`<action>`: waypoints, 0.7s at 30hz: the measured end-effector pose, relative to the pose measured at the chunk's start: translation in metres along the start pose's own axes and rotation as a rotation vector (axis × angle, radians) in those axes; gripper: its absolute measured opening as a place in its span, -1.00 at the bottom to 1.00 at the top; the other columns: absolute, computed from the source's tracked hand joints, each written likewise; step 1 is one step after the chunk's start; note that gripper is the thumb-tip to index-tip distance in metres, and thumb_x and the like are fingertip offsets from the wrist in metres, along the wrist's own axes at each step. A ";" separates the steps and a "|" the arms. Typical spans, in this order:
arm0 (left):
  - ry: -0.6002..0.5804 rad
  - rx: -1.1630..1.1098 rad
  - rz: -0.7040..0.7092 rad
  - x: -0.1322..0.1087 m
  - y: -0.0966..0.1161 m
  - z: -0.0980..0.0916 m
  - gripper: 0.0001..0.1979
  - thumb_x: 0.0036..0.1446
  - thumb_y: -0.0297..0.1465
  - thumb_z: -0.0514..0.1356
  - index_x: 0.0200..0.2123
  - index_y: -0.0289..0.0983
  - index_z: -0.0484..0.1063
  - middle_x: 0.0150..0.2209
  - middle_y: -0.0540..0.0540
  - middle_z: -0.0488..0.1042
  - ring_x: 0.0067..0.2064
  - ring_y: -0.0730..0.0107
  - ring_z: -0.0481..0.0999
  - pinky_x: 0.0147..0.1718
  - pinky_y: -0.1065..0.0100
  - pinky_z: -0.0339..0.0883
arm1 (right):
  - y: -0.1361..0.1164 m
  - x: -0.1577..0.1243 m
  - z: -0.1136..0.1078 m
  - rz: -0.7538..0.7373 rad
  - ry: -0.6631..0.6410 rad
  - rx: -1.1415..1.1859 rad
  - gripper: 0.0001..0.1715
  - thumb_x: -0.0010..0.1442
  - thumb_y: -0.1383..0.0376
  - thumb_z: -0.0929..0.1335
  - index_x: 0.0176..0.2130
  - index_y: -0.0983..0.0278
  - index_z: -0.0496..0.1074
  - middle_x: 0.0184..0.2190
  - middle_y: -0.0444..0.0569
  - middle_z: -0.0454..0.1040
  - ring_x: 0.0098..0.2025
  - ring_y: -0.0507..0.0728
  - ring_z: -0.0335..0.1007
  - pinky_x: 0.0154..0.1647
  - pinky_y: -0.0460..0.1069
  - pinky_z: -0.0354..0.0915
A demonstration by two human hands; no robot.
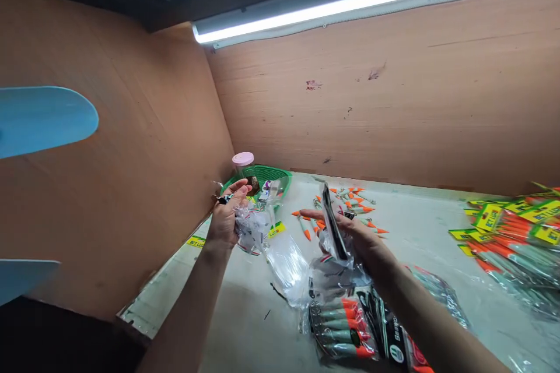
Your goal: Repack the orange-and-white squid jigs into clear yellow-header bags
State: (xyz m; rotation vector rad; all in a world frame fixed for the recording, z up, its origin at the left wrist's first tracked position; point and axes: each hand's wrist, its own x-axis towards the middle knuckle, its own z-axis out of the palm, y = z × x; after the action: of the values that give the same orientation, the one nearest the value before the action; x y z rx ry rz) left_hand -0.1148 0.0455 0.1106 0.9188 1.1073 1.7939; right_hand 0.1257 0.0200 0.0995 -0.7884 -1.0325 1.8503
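Note:
My left hand (227,215) is closed on a crumpled clear plastic bag (254,230) near the left wall. My right hand (356,242) lies palm up and grips a dark flat package (333,222) standing on edge, with clear plastic wrapping under it. Loose orange-tipped fishing lures (345,210) lie scattered on the table just beyond both hands. Packs of bagged lures (345,326) sit under my right forearm.
A green basket (271,175) and a pink-lidded jar (243,163) stand in the back left corner. A pile of yellow-labelled lure packs (516,233) fills the right side. Wooden walls close in the back and left; a tube light (371,3) runs overhead.

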 end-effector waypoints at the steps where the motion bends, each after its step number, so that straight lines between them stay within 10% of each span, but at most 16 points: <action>1: 0.008 -0.028 0.001 0.000 -0.003 0.005 -0.46 -0.31 -0.18 0.42 -0.21 -0.28 0.44 -0.39 -0.01 0.50 -0.60 0.63 0.27 -0.61 0.52 0.20 | 0.005 0.003 0.006 -0.004 -0.022 -0.025 -0.50 -0.10 -0.05 0.47 -0.52 0.33 0.36 -0.69 -0.18 0.22 -0.65 -0.05 0.12 -0.67 -0.15 0.04; 8: -0.054 -0.134 -0.010 -0.039 -0.041 0.037 -0.51 0.02 0.00 0.19 -0.08 -0.20 0.44 -0.19 -0.17 0.53 -0.20 0.17 0.53 -0.26 0.22 0.43 | 0.050 0.025 0.039 0.029 -0.087 -0.093 -0.45 -0.28 0.09 0.58 -0.34 0.33 0.45 -0.58 -0.18 0.35 -0.63 -0.07 0.14 -0.62 -0.14 0.09; 14: -0.327 -0.141 -0.013 -0.077 -0.056 0.030 -0.32 0.17 0.07 -0.11 0.10 -0.29 0.35 0.07 -0.26 0.40 0.16 -0.01 0.31 0.13 0.00 0.17 | 0.068 0.025 0.025 -0.074 0.082 -0.050 -0.45 -0.26 0.00 0.55 -0.44 0.32 0.38 -0.60 -0.20 0.28 -0.59 -0.07 0.10 -0.58 -0.14 0.06; 18: -0.188 0.347 0.392 -0.072 -0.061 0.004 -0.41 0.26 -0.06 -0.18 0.22 -0.24 0.19 0.30 -0.19 0.09 0.33 0.14 -0.02 0.28 0.11 -0.16 | 0.069 0.018 0.002 -0.084 0.192 -0.054 -0.48 -0.23 0.02 0.55 -0.52 0.29 0.30 -0.71 -0.30 0.09 -0.67 -0.10 -0.07 -0.66 -0.15 -0.05; 21: -0.096 0.987 0.296 -0.061 -0.082 -0.017 -0.35 0.28 -0.13 -0.26 0.33 -0.34 -0.14 0.38 -0.23 -0.20 0.37 0.18 -0.26 0.29 0.06 -0.31 | 0.071 0.015 -0.006 -0.080 0.311 -0.064 -0.50 -0.22 0.02 0.54 -0.55 0.29 0.30 -0.74 -0.28 0.11 -0.69 -0.08 -0.04 -0.68 -0.14 -0.02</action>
State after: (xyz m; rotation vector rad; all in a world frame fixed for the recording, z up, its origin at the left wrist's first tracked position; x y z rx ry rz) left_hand -0.0842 0.0080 0.0187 1.7835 1.9113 1.3360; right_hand 0.0976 0.0148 0.0327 -1.0213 -0.9116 1.5726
